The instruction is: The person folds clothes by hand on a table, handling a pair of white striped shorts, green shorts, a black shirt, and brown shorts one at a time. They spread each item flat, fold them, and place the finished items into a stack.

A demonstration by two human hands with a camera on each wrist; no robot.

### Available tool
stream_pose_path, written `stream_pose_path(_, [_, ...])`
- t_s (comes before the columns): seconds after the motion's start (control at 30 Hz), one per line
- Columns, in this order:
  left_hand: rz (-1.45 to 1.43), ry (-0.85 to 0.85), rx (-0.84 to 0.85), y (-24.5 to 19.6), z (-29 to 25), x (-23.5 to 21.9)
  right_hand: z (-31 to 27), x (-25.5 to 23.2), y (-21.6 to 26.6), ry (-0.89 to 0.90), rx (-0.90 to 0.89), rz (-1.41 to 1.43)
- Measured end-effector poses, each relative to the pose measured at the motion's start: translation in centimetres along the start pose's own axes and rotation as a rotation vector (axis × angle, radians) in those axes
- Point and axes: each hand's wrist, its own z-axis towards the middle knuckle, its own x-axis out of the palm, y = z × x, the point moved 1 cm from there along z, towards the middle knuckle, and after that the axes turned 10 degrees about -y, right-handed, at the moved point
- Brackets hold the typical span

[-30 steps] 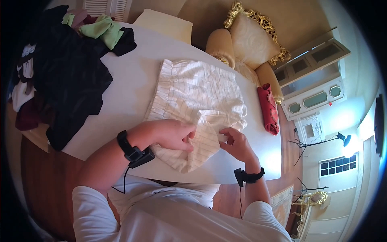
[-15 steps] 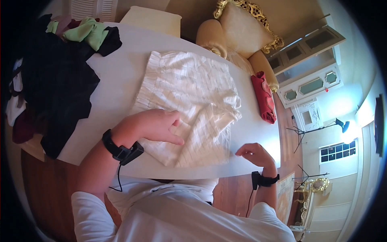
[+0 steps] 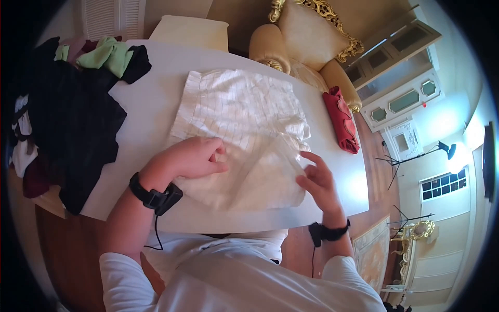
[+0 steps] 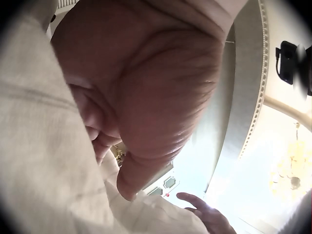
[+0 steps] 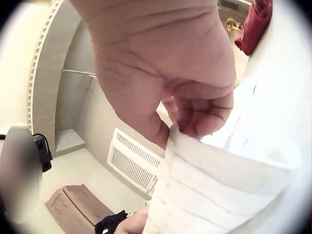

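A cream striped garment [image 3: 236, 112] with a gathered band at its left side lies on the table, its near part loosely folded. My left hand [image 3: 195, 158] is over its near left part, thumb and fingers bent with a gap between them. In the left wrist view, cloth [image 4: 44, 141] rises beside the left hand [image 4: 141, 87] and hides some fingertips. At the garment's near right edge is my right hand [image 3: 321, 184]. The right wrist view shows that hand [image 5: 170, 73] pinching a raised edge of the striped cloth [image 5: 204, 180] between thumb and fingers.
Dark clothes [image 3: 67, 119] with a green piece [image 3: 106, 56] are heaped on the table's left side. A red rolled item [image 3: 341, 119] lies near the right edge. A gold-framed armchair [image 3: 309, 39] and a cream seat [image 3: 189, 32] stand beyond the white table [image 3: 156, 62].
Half a second ago my right hand was off the cloth at the right; now it has moved back and pinches the edge. The near right part is raised. My left hand has shifted slightly.
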Motion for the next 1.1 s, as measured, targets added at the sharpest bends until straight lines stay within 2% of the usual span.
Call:
stream_pose_path(0.07, [0.021,-0.013,-0.009,0.0,0.0,-0.2,-1.9,-2.0,0.0,-0.006,0.057,-0.035])
stream_pose_path(0.17, [0.028,-0.076,0.031,0.6,-0.3,0.1,-4.3,-3.3,0.2,0.119,0.209,-0.14])
stream_pose_path(0.2, [0.028,-0.108,0.054,0.8,-0.4,0.0,-4.7,-3.6,0.0,0.236,0.23,-0.265])
stream_pose_path(0.27, [0.045,0.001,0.008,0.1,-0.7,-1.0,-5.3,-4.1,-0.3,0.466,0.268,-0.51])
stream_pose_path(0.3, [0.056,0.055,-0.014,-0.3,-0.8,-1.5,-5.5,-3.7,-0.5,0.458,0.222,-0.561])
stream_pose_path(0.4, [0.085,0.144,-0.013,-0.6,-0.9,-2.0,-4.8,-2.8,-1.8,0.299,0.238,-0.45])
stream_pose_path(0.43, [0.094,0.157,0.007,-0.5,-0.9,-2.1,-4.3,-1.8,-1.8,0.141,0.191,-0.349])
stream_pose_path(0.53, [0.121,0.19,0.052,-0.5,-1.0,-2.1,-4.1,0.6,-1.0,0.013,0.013,-0.594])
stream_pose_path(0.57, [0.13,0.195,0.057,-0.6,-1.1,-2.1,-4.2,0.9,-0.4,0.196,0.135,-0.587])
stream_pose_path(0.67, [0.169,0.194,0.039,-0.8,-1.3,-2.2,-5.1,0.9,1.2,0.664,0.235,-0.762])
stream_pose_path(0.7, [0.183,0.192,0.028,-0.8,-1.3,-2.2,-5.2,0.9,1.4,0.671,0.221,-0.787])
stream_pose_path(0.8, [0.182,0.178,0.055,-0.7,-1.4,-2.3,-5.8,2.2,3.1,0.482,-0.023,-0.688])
stream_pose_path(0.9, [0.144,0.106,0.011,-0.5,-1.5,-2.8,-7.3,4.0,1.4,0.495,-0.284,-0.733])
stream_pose_path(1.0, [0.154,-0.021,-0.087,-0.4,-1.8,-4.3,-7.5,3.4,0.2,0.568,-0.312,-0.778])
stream_pose_path(1.1, [0.162,-0.009,-0.136,-0.4,-2.0,-4.8,-6.3,1.5,4.0,0.519,-0.282,-0.593])
